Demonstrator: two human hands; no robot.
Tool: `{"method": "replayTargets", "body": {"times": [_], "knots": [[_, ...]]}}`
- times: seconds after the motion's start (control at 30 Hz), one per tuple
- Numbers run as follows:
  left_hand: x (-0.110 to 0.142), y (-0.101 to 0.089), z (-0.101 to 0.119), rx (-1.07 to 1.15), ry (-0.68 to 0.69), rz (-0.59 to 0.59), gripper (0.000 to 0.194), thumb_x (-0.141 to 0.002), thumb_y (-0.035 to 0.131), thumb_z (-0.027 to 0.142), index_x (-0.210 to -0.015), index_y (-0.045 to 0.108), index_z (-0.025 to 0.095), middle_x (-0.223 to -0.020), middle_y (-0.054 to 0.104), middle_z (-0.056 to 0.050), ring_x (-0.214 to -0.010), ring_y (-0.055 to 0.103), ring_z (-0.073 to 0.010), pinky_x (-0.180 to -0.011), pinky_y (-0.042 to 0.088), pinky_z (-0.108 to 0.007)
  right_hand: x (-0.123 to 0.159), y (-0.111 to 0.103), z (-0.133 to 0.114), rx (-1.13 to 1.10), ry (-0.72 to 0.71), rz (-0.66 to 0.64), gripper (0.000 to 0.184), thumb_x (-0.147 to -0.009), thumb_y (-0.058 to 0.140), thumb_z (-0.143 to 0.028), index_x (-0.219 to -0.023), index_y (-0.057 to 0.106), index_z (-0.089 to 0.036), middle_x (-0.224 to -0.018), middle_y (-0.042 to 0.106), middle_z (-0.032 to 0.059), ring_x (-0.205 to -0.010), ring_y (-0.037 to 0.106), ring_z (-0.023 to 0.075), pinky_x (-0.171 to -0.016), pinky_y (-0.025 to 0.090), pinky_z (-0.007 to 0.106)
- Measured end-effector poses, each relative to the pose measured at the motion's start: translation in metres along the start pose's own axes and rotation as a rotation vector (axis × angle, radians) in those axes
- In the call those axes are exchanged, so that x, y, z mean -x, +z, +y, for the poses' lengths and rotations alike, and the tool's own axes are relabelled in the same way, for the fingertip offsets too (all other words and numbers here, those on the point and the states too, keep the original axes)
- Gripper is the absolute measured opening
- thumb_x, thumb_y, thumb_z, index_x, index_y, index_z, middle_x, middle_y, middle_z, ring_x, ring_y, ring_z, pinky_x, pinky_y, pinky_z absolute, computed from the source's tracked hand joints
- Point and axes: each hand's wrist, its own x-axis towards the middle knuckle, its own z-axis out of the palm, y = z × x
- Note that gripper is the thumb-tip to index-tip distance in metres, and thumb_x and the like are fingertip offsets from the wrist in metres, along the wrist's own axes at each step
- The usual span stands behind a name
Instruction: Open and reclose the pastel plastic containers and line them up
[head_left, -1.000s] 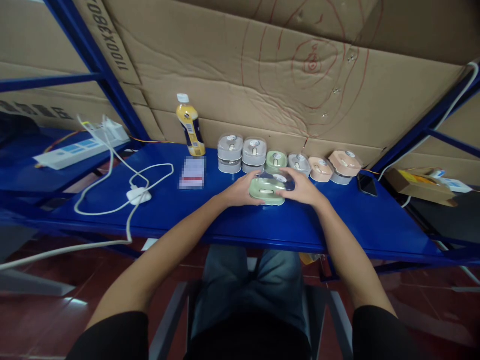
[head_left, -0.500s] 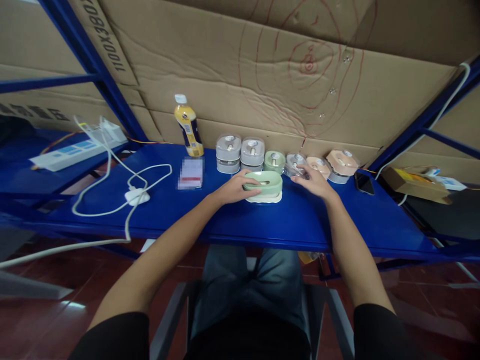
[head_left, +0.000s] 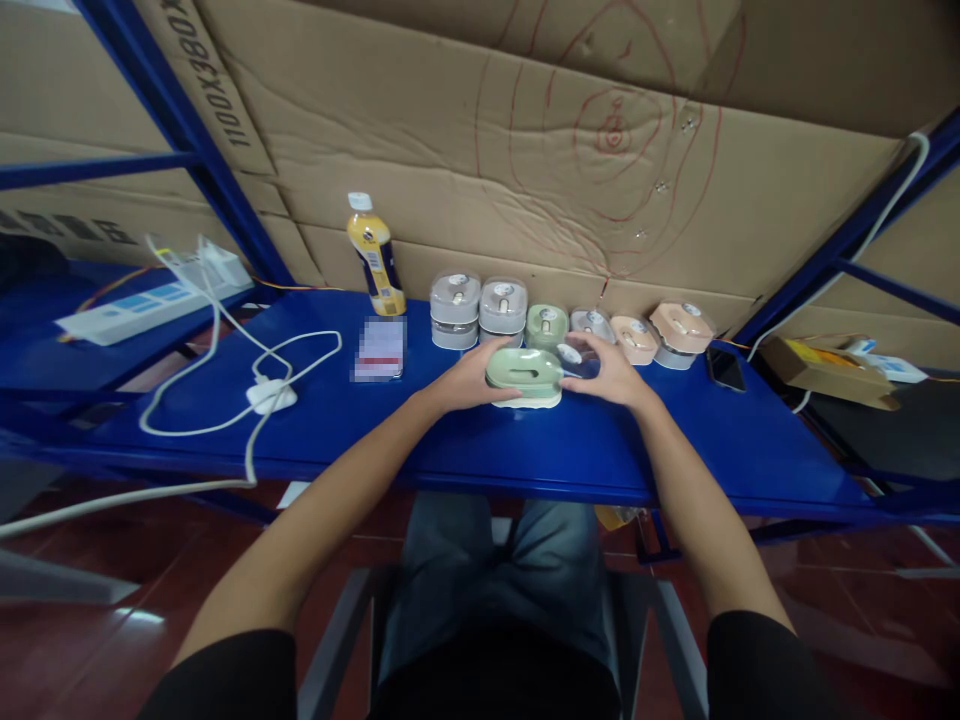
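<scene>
A light green oval container [head_left: 523,368] sits near the middle of the blue table, its top bearing a long recess; a pale scalloped-edged piece [head_left: 525,402] shows beneath it. My left hand [head_left: 472,378] grips the container's left end, thumb in front and fingers behind. Between the thumb and fingers of my right hand [head_left: 613,374] is a clear plastic lid [head_left: 579,362] with a round white label, tilted close to the container's right end. Behind them stand a small green container [head_left: 547,326], a grey one [head_left: 591,322] and a peach one [head_left: 634,340].
Stacked grey containers [head_left: 454,300] stand at the back left, and a peach-topped stack [head_left: 681,332] at the right. A yellow drink bottle [head_left: 376,260], a blurred-out phone-like rectangle [head_left: 380,348], white cables with an adapter [head_left: 271,396] and a dark phone [head_left: 726,370] lie around.
My right hand has drawn back from the rear row toward the green container with the clear lid. The spoon-like metal piece seen in the container's recess no longer shows. My left hand keeps its grip.
</scene>
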Motion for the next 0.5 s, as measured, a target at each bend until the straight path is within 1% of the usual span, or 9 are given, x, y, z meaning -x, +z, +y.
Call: {"method": "replayTargets", "body": {"times": [0.1, 0.23, 0.3, 0.37, 0.43, 0.5], "knots": [[0.000, 0.009, 0.003, 0.051, -0.029, -0.023, 0.108, -0.071, 0.090, 0.054, -0.159, 0.037, 0.019, -0.156, 0.053, -0.020, -0.142, 0.055, -0.0410, -0.118, 0.045, -0.058, -0.003, 0.017, -0.015, 0.017, -0.095, -0.072, 0.088, -0.068, 0.089, -0.058, -0.145, 0.060, -0.024, -0.139, 0.068, 0.0141, -0.126, 0.066, 0.0363, -0.110, 0.053, 0.057], [-0.001, 0.016, 0.003, 0.076, -0.055, -0.038, 0.118, -0.065, 0.092, 0.056, -0.161, 0.033, 0.019, -0.160, 0.048, -0.023, -0.145, 0.050, -0.0451, -0.119, 0.042, -0.062, -0.006, 0.031, -0.021, 0.058, -0.140, -0.105, 0.087, -0.068, 0.088, -0.058, -0.143, 0.063, -0.021, -0.138, 0.068, 0.0155, -0.128, 0.065, 0.0379, -0.114, 0.049, 0.056], [-0.001, 0.018, 0.002, 0.069, -0.064, -0.048, 0.121, -0.063, 0.094, 0.055, -0.161, 0.033, 0.019, -0.160, 0.048, -0.023, -0.145, 0.050, -0.0464, -0.119, 0.041, -0.064, -0.007, 0.033, -0.020, 0.051, -0.148, -0.116, 0.087, -0.069, 0.087, -0.058, -0.144, 0.063, -0.021, -0.139, 0.067, 0.0154, -0.128, 0.065, 0.0371, -0.114, 0.049, 0.055], [-0.002, 0.020, 0.002, 0.063, -0.063, -0.058, 0.124, -0.061, 0.095, 0.053, -0.163, 0.031, 0.020, -0.159, 0.049, -0.022, -0.146, 0.049, -0.0470, -0.119, 0.041, -0.065, -0.007, 0.033, -0.018, 0.055, -0.143, -0.129, 0.087, -0.069, 0.087, -0.058, -0.145, 0.062, -0.024, -0.139, 0.067, 0.0137, -0.129, 0.065, 0.0366, -0.114, 0.049, 0.055], [-0.001, 0.021, 0.003, 0.059, -0.049, -0.067, 0.127, -0.060, 0.095, 0.049, -0.164, 0.028, 0.021, -0.158, 0.050, -0.022, -0.146, 0.049, -0.0472, -0.119, 0.041, -0.065, -0.006, 0.031, -0.018, 0.073, -0.133, -0.144, 0.087, -0.069, 0.087, -0.059, -0.146, 0.062, -0.027, -0.139, 0.068, 0.0117, -0.129, 0.065, 0.0366, -0.114, 0.049, 0.056], [-0.001, 0.023, 0.005, 0.055, -0.026, -0.070, 0.128, -0.061, 0.095, 0.046, -0.165, 0.026, 0.020, -0.158, 0.050, -0.022, -0.146, 0.049, -0.0468, -0.120, 0.042, -0.064, -0.005, 0.028, -0.020, 0.094, -0.129, -0.153, 0.088, -0.069, 0.087, -0.059, -0.146, 0.062, -0.026, -0.139, 0.068, 0.0118, -0.128, 0.065, 0.0372, -0.114, 0.049, 0.057]]}}
